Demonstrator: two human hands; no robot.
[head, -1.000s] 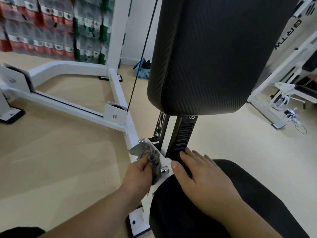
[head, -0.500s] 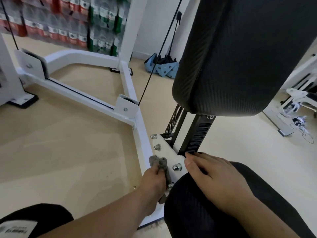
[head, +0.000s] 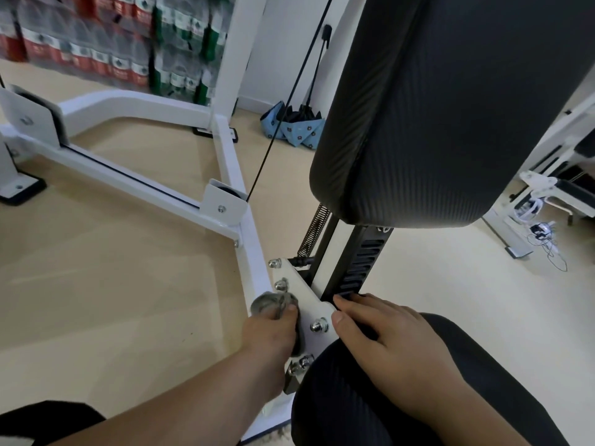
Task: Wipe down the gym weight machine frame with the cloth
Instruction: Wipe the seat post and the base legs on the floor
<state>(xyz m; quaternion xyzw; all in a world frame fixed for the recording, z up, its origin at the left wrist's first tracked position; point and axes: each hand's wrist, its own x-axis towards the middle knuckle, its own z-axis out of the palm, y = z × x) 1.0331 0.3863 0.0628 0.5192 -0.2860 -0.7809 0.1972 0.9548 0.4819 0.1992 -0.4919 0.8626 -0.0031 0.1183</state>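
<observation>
While the left hand (head: 273,333) grips the bunched grey cloth (head: 267,305) and presses it on the white frame plate (head: 302,296) between 2 shiny bolts (head: 318,325), the right hand (head: 386,336) lies flat with straight fingers on the black seat (head: 370,410), likely to keep steady.

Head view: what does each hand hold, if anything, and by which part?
Left hand grips the bunched cloth, a wad poking out beyond it; right hand holds nothing.
</observation>
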